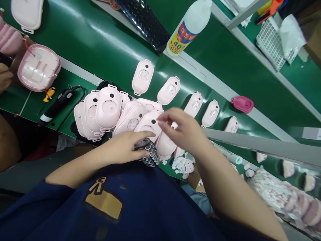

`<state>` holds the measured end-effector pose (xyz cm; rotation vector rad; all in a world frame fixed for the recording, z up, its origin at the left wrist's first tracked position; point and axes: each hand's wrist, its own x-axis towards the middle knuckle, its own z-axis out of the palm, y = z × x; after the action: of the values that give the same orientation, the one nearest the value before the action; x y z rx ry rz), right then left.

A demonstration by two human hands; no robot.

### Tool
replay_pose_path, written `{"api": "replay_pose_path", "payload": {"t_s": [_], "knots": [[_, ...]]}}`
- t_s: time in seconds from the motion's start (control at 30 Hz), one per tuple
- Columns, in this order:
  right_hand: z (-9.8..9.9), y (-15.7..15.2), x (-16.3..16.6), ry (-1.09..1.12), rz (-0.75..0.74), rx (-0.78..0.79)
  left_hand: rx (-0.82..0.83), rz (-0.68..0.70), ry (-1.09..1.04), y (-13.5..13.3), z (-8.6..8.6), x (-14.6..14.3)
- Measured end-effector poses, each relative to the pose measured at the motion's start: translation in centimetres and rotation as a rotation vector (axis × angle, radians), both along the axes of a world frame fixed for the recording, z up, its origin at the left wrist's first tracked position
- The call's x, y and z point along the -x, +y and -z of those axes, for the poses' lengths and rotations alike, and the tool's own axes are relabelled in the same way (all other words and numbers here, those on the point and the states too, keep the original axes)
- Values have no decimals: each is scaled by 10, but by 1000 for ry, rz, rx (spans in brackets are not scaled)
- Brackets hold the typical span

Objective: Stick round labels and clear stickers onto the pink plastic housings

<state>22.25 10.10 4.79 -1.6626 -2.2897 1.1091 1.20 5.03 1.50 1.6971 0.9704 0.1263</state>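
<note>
My left hand (129, 147) is curled around a dark patterned roll (149, 152) at the near edge of the green belt. My right hand (184, 129) hovers just right of it, fingers bent and pinched close together over a pale pink plastic shell (149, 124); what the fingertips hold, if anything, I cannot make out. A heap of the same pink shells (107, 108) lies left of my hands. More single shells (142, 76) lie in a row along the belt toward the right.
A white glue bottle (189, 26) lies at the top. A black pen-like tool with a cable (59, 102) sits left, below a pink housing (38, 68) by another person's hand (5, 78). A magenta cap (242, 103), a white basket (271, 38) and a bag of small parts (281, 192) are on the right.
</note>
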Motion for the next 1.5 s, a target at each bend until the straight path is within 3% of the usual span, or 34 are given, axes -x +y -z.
{"api": "replay_pose_path", "payload": {"t_s": [0.07, 0.13, 0.33, 0.5, 0.63, 0.77, 0.83, 0.9, 1.0, 1.03, 1.1, 1.2, 1.3, 1.5], "knots": [[-10, -21, -4, 199, -31, 101, 28, -49, -89, 0, -1, 6], [-13, -41, -5, 287, -13, 89, 16, -57, -110, -2, -3, 6], [-12, -62, -4, 303, 155, -15, -45, -17, -110, -7, -10, -6], [-29, -72, -18, 275, 225, -51, -13, -198, -225, -12, -16, -3], [-33, -86, -21, 222, 156, -225, 97, -322, -290, -17, -21, 0], [-33, -94, -14, 179, 98, -421, 84, -312, -283, -21, -26, -2], [-34, -93, -16, 214, 136, -368, 59, -275, -294, -22, -27, -3], [-32, -88, -26, 289, 222, -140, 65, -215, -324, -22, -27, -3], [-14, -76, -53, 362, 435, 216, 99, -82, -355, -21, -25, -3], [-4, -71, -63, 324, 520, 221, 107, -42, -349, -20, -24, -5], [22, -62, -80, 162, 612, 64, 112, -1, -317, -19, -23, -9], [63, -53, -96, -71, 469, -211, 98, -19, -276, -16, -21, -19], [93, -52, -101, -195, 303, -320, 112, -21, -263, -13, -19, -26], [114, -59, -103, -338, 182, -399, 141, -4, -228, -5, -14, -27]]}}
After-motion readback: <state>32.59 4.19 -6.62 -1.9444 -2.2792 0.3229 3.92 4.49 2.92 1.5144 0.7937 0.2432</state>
